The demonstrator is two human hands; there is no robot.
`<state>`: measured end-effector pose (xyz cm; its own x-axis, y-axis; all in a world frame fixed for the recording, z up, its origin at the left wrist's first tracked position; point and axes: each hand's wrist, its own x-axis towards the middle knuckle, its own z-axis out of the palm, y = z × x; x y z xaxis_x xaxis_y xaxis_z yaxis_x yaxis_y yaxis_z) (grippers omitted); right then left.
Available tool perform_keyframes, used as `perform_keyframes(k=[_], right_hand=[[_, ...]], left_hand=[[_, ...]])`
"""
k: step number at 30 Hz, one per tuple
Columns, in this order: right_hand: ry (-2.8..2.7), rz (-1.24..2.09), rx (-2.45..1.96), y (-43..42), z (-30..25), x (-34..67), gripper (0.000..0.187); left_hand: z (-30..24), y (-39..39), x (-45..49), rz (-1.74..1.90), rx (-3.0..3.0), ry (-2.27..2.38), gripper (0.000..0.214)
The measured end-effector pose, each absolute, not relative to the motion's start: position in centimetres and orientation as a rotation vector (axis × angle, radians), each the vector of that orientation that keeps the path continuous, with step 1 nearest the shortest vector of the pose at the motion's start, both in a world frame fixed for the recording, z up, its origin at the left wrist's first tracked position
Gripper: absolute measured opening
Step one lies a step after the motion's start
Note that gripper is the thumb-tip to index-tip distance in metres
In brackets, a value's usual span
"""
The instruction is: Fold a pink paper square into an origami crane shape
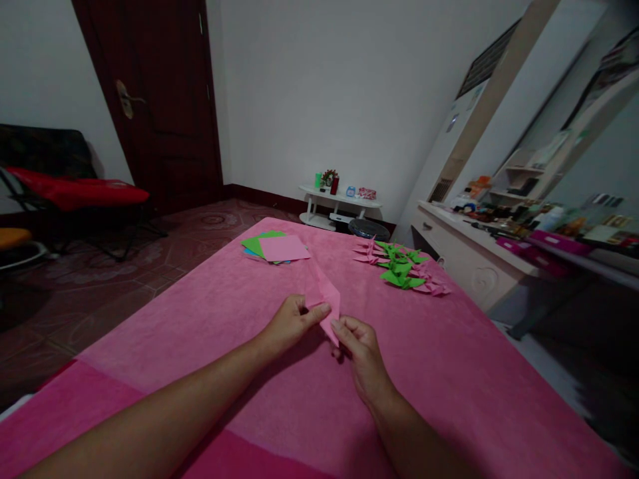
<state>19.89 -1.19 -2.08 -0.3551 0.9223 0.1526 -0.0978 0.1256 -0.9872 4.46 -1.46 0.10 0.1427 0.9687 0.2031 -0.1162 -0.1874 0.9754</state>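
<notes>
A folded piece of pink paper (329,293), long and pointed, is held above the pink cloth between both hands. My left hand (294,319) pinches its left side, thumb on top. At its lower right edge, my right hand (360,342) grips the paper between thumb and fingers. Some fingertips are hidden behind the sheet. Beyond my left hand lies a stack of square paper (285,248), pink and green on top with blue showing at the edge. Several green folded paper cranes (402,274) and pink paper cranes (369,251) sit together at the right.
A pink cloth (239,412) covers the table. Along the right stands a white dresser (479,259) crowded with small items. A low white shelf (344,197) is by the back wall. To the left are a red folding chair (80,189) and a dark door (154,100).
</notes>
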Motion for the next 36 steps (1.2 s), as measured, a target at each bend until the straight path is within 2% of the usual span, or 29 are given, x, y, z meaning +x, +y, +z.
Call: perform_keyframes(k=[6, 14, 36], right_hand=[[-1.560, 1.359, -0.873, -1.4, -1.8, 19.8, 0.030], [-1.688, 1.148, -0.881, -1.8, -1.2, 19.8, 0.033], [-1.570, 1.436, -0.897, -1.1, -2.2, 20.5, 0.031]], left_hand=[[-0.5, -1.0, 4.1, 1.354, 1.264, 1.024, 0.046], [0.1, -1.0, 3.9, 1.442, 1.222, 1.105, 0.047], [0.4, 0.5, 0.9, 1.520, 1.251, 1.115, 0.047]])
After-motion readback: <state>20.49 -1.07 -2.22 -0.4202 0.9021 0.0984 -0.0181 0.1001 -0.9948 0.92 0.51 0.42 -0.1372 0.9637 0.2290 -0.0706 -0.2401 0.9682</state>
